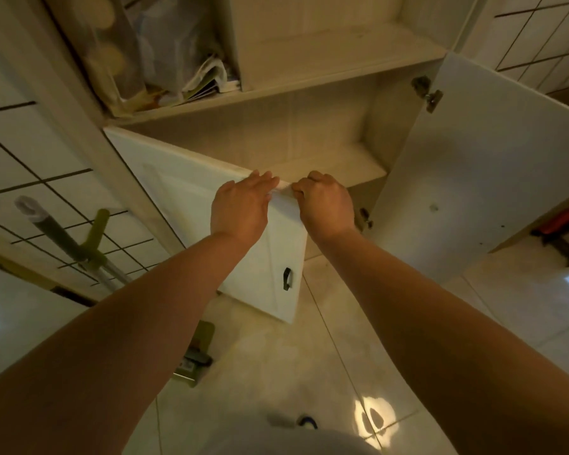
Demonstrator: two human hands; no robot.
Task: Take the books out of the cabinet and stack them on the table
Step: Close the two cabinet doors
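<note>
The books sit on the upper open shelf of the cabinet, at its far left, leaning together with their page edges and spines fanned toward the front; plastic bags are crammed just beside them on the left. No book is in either hand, and no table shows from this viewpoint.

Both hands are low, on the top corner of the left door, which stands partly open. The left hand lies with fairly straight fingers flat over the door's top edge, pressing or resting rather than wrapping anything. The right hand has its fingers curled over the same corner, seemingly gripping the door edge. The two hands are just apart from each other.

The lower compartment behind that door shows only bare shelf. The right door is swung wide open.

From the hands, the books lie up and to the far left, well apart, with their long axis running roughly upright and tilted. The left hand looks the nearer one and has the straighter line to them; I judge a reach would go up over the shelf lip.

Further left, a mop leans on the tiled wall.
</note>
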